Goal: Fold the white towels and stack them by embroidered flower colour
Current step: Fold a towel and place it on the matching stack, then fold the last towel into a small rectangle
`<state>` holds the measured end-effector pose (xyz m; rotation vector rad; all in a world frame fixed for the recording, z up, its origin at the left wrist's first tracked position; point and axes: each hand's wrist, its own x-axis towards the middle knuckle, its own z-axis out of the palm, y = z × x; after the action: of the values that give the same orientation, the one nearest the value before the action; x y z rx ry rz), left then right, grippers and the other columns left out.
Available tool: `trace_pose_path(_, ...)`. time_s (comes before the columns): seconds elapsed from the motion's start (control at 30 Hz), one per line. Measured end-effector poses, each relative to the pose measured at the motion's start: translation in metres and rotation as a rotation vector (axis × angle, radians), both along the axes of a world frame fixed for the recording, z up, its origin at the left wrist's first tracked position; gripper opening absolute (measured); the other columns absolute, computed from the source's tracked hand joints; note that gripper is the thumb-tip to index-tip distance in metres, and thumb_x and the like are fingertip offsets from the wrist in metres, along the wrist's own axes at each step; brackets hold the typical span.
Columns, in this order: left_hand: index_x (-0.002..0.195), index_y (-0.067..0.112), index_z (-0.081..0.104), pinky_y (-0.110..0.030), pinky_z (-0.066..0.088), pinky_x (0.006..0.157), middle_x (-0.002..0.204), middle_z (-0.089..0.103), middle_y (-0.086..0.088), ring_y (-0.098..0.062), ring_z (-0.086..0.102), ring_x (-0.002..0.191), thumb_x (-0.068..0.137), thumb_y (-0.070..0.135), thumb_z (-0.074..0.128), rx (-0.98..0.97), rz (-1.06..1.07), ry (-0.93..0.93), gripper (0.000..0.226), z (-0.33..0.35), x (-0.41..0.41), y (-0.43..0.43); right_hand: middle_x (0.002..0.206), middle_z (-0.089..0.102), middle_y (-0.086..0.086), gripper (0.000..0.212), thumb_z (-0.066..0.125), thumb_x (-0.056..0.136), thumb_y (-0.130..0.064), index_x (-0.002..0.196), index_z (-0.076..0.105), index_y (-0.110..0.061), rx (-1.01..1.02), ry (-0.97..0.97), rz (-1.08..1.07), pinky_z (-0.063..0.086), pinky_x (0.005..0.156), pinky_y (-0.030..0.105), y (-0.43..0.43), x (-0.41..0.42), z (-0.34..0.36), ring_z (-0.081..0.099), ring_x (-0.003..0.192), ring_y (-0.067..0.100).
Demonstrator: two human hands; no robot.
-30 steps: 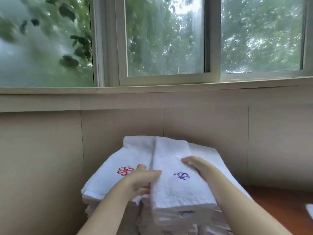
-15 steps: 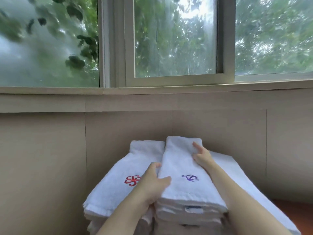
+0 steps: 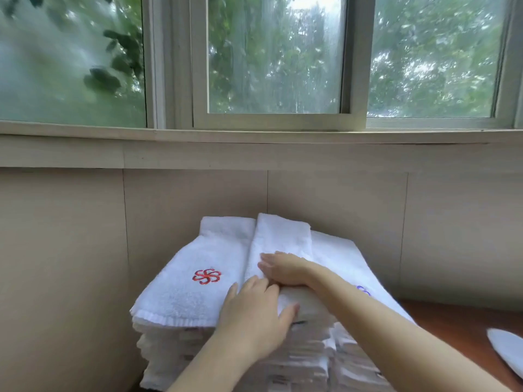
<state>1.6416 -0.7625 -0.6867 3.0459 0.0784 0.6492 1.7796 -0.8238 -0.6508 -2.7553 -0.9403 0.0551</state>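
Note:
Three stacks of folded white towels stand side by side against the wall. The left stack (image 3: 198, 264) shows a red embroidered flower (image 3: 206, 276) on top. On the middle stack lies a folded towel (image 3: 280, 236); its flower is hidden under my hands. My left hand (image 3: 254, 315) lies flat with straight fingers on the towel's near end. My right hand (image 3: 283, 268) presses flat on the same towel, fingers pointing left. The right stack (image 3: 348, 261) shows part of a purple flower (image 3: 363, 290) beside my right forearm.
A beige panelled wall (image 3: 339, 222) rises right behind the stacks, with a window sill (image 3: 254, 137) above. A brown tabletop (image 3: 452, 323) shows at the right, with a piece of white cloth (image 3: 506, 349) at the right edge.
My right hand has come back from the far end of the middle towel to its middle, now covering the purple flower. My left hand has let go of the edge and lies flat.

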Motion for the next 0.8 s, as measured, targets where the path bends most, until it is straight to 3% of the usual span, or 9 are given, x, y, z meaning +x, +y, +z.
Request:
trace_pose_path(0.03,0.137,0.025,0.039,-0.043,0.022,0.113,0.148,0.032,0.007,-0.017,0.023,0.139,0.095,0.057,0.03,-0.007,-0.014,0.055,0.053,-0.006,-0.003,0.001,0.097,0.05,0.011,0.03,0.028,0.099,-0.033,0.072,0.038,-0.025,0.014,-0.019,0.027,0.038,0.093,0.044,-0.005,-0.011,-0.003,0.051,0.106,0.031)
trace_pose_path(0.1,0.149,0.028,0.022,-0.045,0.013,0.118,0.158,0.016,0.01,-0.015,0.011,0.146,0.095,0.06,0.033,0.052,-0.009,0.067,0.064,-0.016,-0.01,0.004,0.098,0.051,0.008,0.031,0.029,0.1,-0.029,0.076,0.045,-0.02,0.119,-0.038,0.066,0.037,0.094,0.044,-0.024,-0.028,-0.008,0.05,0.107,0.031)
trace_pose_path(0.17,0.144,0.027,0.04,-0.042,0.033,0.111,0.149,0.04,0.004,-0.015,0.036,0.139,0.088,0.044,0.061,0.13,-0.052,-0.032,0.062,-0.018,-0.026,0.004,0.119,0.054,0.011,0.034,0.029,0.102,-0.028,0.107,0.057,-0.01,0.191,-0.039,0.072,0.033,0.101,0.042,-0.045,-0.042,-0.015,0.044,0.121,0.03)
trace_pose_path(0.23,0.115,0.024,0.07,-0.039,0.056,0.081,0.114,0.07,0.0,-0.019,0.067,0.106,0.063,0.014,0.084,0.167,-0.113,-0.216,0.055,-0.025,-0.036,0.003,0.141,0.042,0.012,0.042,0.03,0.103,-0.031,0.134,0.047,-0.01,0.22,-0.052,0.068,0.026,0.108,0.039,-0.065,-0.062,-0.025,0.033,0.133,0.028)
trace_pose_path(0.37,0.098,0.018,0.078,-0.042,0.058,0.07,0.099,0.073,-0.009,-0.027,0.072,0.09,0.036,-0.005,0.086,0.181,-0.089,-0.319,0.067,-0.038,-0.057,-0.008,0.161,0.0,-0.002,0.059,0.039,0.1,-0.037,0.152,0.013,-0.03,0.1,-0.073,0.138,0.012,0.118,0.036,-0.11,-0.105,-0.047,0.0,0.148,0.019)
trace_pose_path(0.47,0.086,0.017,0.079,-0.036,0.058,0.07,0.093,0.072,-0.01,-0.026,0.072,0.082,0.025,-0.002,0.086,0.188,-0.113,-0.299,0.064,-0.037,-0.074,-0.032,0.161,-0.003,-0.001,0.06,0.044,0.098,-0.038,0.151,0.016,-0.035,-0.014,-0.099,0.168,0.009,0.119,0.036,-0.16,-0.127,-0.048,-0.002,0.148,0.018)
trace_pose_path(0.63,0.082,0.022,0.074,-0.02,0.052,0.062,0.093,0.068,0.0,-0.017,0.067,0.074,0.041,0.011,0.086,0.039,-0.194,-0.163,0.044,-0.042,-0.093,-0.084,0.159,0.015,-0.002,0.049,0.045,0.098,-0.037,0.146,0.034,-0.028,-0.046,-0.043,-0.036,0.014,0.116,0.033,-0.27,-0.142,-0.06,0.01,0.147,0.018)
trace_pose_path(0.73,0.119,0.027,0.059,-0.025,0.044,0.087,0.12,0.05,0.009,-0.012,0.054,0.108,0.089,0.021,0.053,-0.082,-0.229,0.004,0.03,-0.061,-0.091,-0.118,0.147,0.041,0.001,0.041,0.044,0.098,-0.03,0.137,0.047,-0.019,0.038,0.06,-0.306,0.028,0.106,0.024,-0.353,-0.145,-0.084,0.032,0.139,0.015)
trace_pose_path(0.8,0.123,0.028,0.056,-0.026,0.041,0.093,0.12,0.046,0.011,-0.011,0.05,0.114,0.096,0.023,0.043,-0.22,-0.258,0.067,0.03,-0.078,-0.086,-0.143,0.133,0.055,0.003,0.033,0.045,0.095,-0.026,0.122,0.059,-0.014,0.027,0.072,-0.428,0.038,0.096,0.026,-0.408,-0.152,-0.103,0.048,0.127,0.019)
